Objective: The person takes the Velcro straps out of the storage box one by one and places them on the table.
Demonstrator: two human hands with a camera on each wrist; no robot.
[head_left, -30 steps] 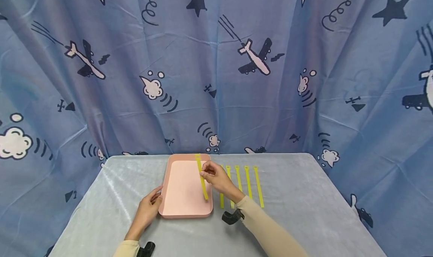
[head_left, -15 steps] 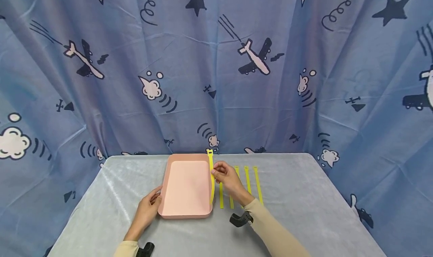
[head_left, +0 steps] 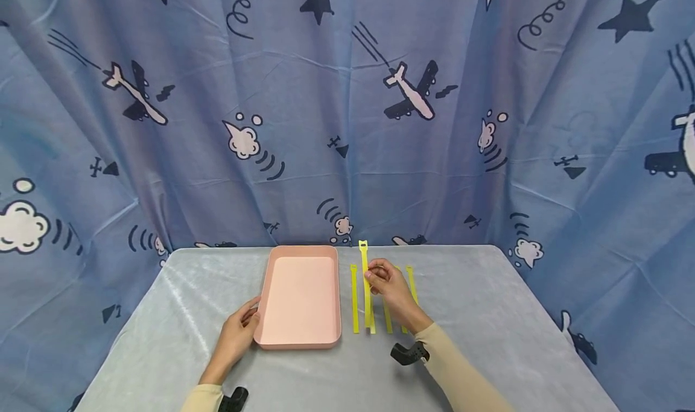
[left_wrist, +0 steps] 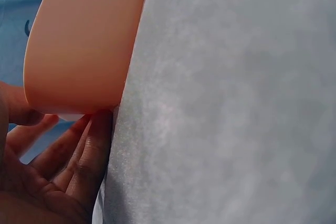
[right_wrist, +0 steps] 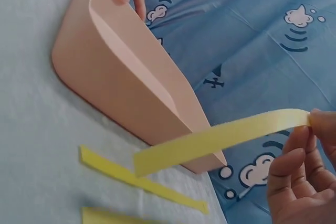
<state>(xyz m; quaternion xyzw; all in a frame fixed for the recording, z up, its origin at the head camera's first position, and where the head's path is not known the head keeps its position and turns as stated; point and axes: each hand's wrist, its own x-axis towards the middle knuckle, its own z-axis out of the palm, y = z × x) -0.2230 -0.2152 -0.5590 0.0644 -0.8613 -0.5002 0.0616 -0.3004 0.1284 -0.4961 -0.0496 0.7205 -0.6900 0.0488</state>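
Note:
My right hand (head_left: 390, 285) pinches a yellow hook-and-loop cable tie (head_left: 365, 291) between thumb and fingertips. The tie is raised above the table, its slotted head pointing away, and its strip (right_wrist: 226, 137) bows slightly in the right wrist view. Below it, more yellow cable ties lie side by side; the leftmost one (head_left: 355, 300) is fully visible, while others are partly covered by the hand. At the left edge of a pink tray (head_left: 297, 344), my left hand (head_left: 234, 339) holds the rim, thumb over it and fingers (left_wrist: 94, 145) against the outer wall. The tray holds nothing.
A pale grey cloth covers the table (head_left: 488, 339), and a blue patterned curtain (head_left: 347, 128) hangs behind its far edge. Each wrist wears a black camera mount, such as the right one (head_left: 408, 354).
My right hand has carried the cable tie rightward, from over the tray past its right rim to above the row of ties. My left hand and the tray have stayed put.

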